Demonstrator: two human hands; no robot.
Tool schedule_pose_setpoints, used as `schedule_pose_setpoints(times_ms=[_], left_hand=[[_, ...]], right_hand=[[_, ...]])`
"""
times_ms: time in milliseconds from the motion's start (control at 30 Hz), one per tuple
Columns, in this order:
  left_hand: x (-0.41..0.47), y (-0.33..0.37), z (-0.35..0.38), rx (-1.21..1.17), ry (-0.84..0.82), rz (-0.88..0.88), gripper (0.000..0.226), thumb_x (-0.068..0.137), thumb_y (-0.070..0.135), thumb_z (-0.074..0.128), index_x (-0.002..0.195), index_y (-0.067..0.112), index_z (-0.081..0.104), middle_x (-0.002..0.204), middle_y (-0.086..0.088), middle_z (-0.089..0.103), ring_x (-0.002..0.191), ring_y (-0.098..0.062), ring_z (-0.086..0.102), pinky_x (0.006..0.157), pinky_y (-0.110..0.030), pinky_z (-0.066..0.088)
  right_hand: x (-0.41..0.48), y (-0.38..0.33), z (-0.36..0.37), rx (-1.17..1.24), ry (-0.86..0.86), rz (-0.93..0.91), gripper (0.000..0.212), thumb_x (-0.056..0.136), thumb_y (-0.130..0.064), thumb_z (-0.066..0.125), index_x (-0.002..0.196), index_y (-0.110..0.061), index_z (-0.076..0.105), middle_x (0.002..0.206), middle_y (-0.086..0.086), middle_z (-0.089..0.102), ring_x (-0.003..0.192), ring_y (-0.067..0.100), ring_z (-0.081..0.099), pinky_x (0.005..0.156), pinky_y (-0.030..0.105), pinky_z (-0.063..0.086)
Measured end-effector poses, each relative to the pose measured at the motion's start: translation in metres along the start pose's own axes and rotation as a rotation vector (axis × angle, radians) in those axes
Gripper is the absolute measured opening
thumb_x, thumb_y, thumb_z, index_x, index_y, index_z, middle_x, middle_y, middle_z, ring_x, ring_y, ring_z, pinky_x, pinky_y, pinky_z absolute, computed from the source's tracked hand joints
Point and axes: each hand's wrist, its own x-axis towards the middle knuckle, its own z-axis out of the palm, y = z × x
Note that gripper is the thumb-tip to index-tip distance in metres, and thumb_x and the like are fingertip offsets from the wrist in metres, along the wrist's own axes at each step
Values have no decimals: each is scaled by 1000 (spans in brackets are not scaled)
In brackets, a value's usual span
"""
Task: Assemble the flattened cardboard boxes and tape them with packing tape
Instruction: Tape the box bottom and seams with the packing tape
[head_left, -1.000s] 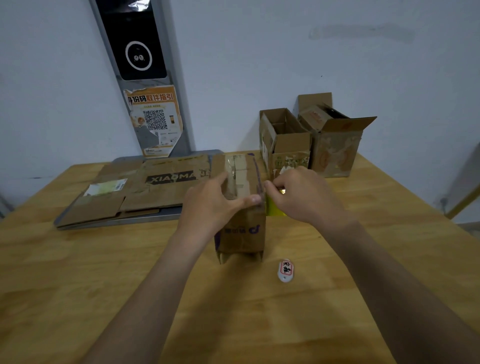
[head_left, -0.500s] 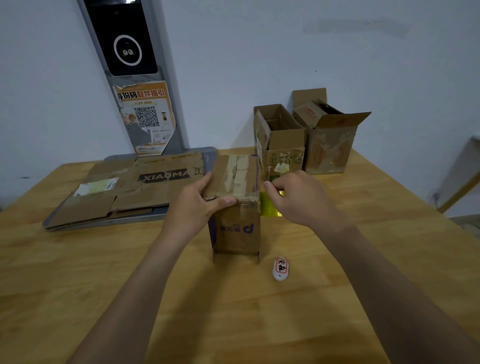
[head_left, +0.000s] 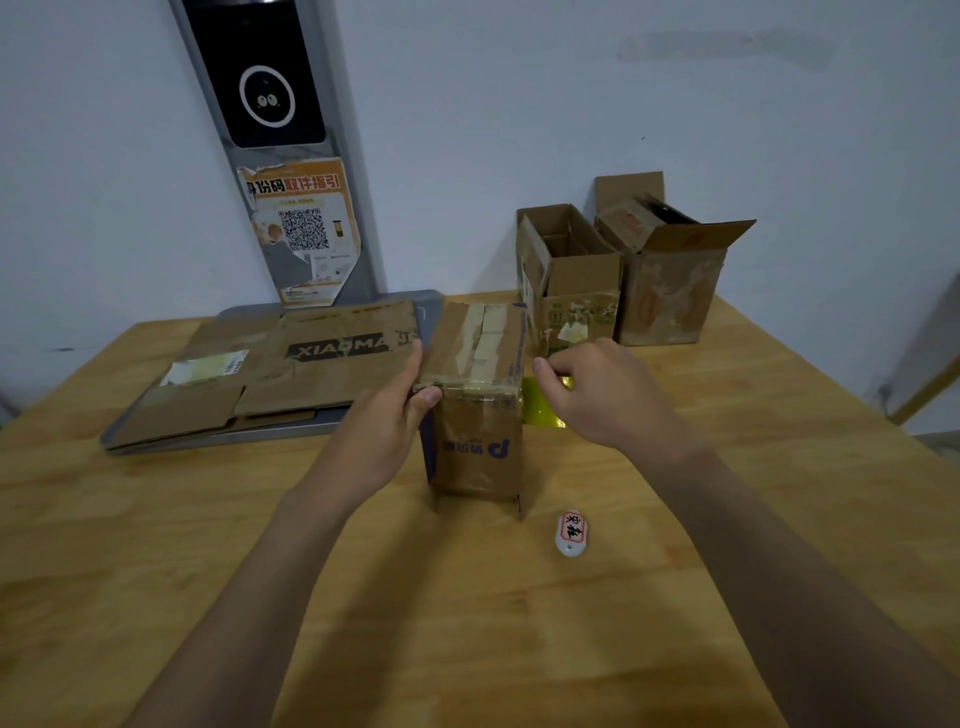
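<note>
Your box (head_left: 478, 447) stands upright on the worktop (head_left: 467, 649), just ahead of you. Its top flaps are folded shut and a pale strip of tape (head_left: 480, 338) already runs along the seam and laps over the near edge. Your left hand (head_left: 382, 421) grips the box at its near left top corner, with the thumb hooked over the front edge and the fingers (head_left: 415, 366) laid along the left side to steady it. Your right hand (head_left: 608, 395) sits just beside the box's right side with its fingers curled in. They seem to pinch the yellow tape (head_left: 540, 410), whose shiny face stands between that hand and the box, though the contact itself is partly hidden. I judge you to be in the taping step on this box, with the top seam close to done. The next move calls for a firm left-hand hold so the box does not tip or slide. Your right hand should draw the tape taut and press it flat over the edge without wrinkles. The bottom flaps look loose at the near corners, so that end probably still needs closing. The flattened cardboard (head_left: 291, 374) on the grey tray (head_left: 208, 441) to your left is still to be assembled. Two open boxes (head_left: 571, 280) stand at the far edge against the wall. A small white tag (head_left: 570, 532) lies near the box's right front corner, so keep it out of the tape's way.
</note>
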Motion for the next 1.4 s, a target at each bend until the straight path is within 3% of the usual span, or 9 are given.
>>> schedule_pose_setpoints(times_ms=[67, 133, 233, 333, 467, 600, 900, 1200, 1400], left_hand=[[-3, 1, 2, 44, 16, 43, 59, 103, 55, 30, 160, 46, 18, 121, -4, 64, 113, -22, 59, 73, -21, 40], [-5, 4, -1, 56, 9, 97, 52, 106, 49, 32, 158, 47, 26, 138, -2, 62, 125, -21, 56, 82, -24, 44], [-2, 7, -10, 176, -18, 154, 48, 109, 41, 35, 156, 46, 29, 170, 3, 21, 152, -26, 24, 118, -47, 32], [4, 14, -17, 327, -5, 259, 45, 109, 42, 35, 154, 49, 33, 172, 9, -3, 154, -17, 3, 121, -53, 19], [14, 37, -7, 327, -70, 396, 45, 103, 60, 34, 144, 49, 50, 168, 15, 24, 156, -22, 16, 120, -62, 26], [16, 36, 9, 277, 53, 418, 37, 102, 53, 49, 137, 46, 60, 147, 20, 54, 143, -16, 45, 103, -49, 49], [11, 40, 21, 237, 237, 375, 48, 86, 71, 53, 117, 42, 76, 129, 25, 67, 130, -12, 52, 95, -48, 52], [5, 47, 42, 174, 435, 309, 31, 79, 47, 79, 104, 28, 83, 109, 17, 77, 116, -12, 65, 85, -40, 59], [3, 46, 48, 145, 373, 325, 28, 75, 38, 87, 100, 25, 84, 105, 14, 78, 116, -13, 68, 87, -42, 59]], right_hand=[[0, -1, 1, -26, -4, -13, 56, 105, -39, 44, 52, -20, 39, 47, 0, 38, 43, 17, 40, 46, 31, 21], [0, -2, 2, -40, -4, -32, 57, 105, -39, 44, 52, -20, 40, 46, 0, 38, 41, 17, 39, 46, 30, 19], [1, -2, 1, -24, 0, -48, 56, 105, -37, 46, 52, -22, 39, 45, -1, 37, 40, 15, 37, 45, 29, 18], [3, -5, 3, -21, -11, -55, 56, 105, -39, 45, 52, -22, 41, 46, -2, 39, 42, 13, 39, 46, 29, 19], [3, -12, 8, -97, 21, -89, 52, 104, -44, 37, 60, -24, 55, 49, -6, 43, 46, 12, 40, 47, 27, 15], [1, -12, 11, -57, 10, -88, 52, 105, -44, 38, 62, -21, 55, 50, -6, 42, 45, 7, 38, 46, 29, 18], [-19, 17, -11, 555, -403, -4, 11, 99, -25, 65, 105, -17, 69, 87, 0, 71, 60, 16, 71, 53, 32, 59], [-24, 13, -14, 326, -193, -74, 27, 98, -47, 61, 79, -28, 64, 59, -5, 62, 48, 6, 63, 46, 26, 46], [-18, 10, -12, 235, -236, -79, 36, 96, -47, 63, 72, -19, 61, 61, -2, 60, 59, 7, 61, 46, 30, 40]])
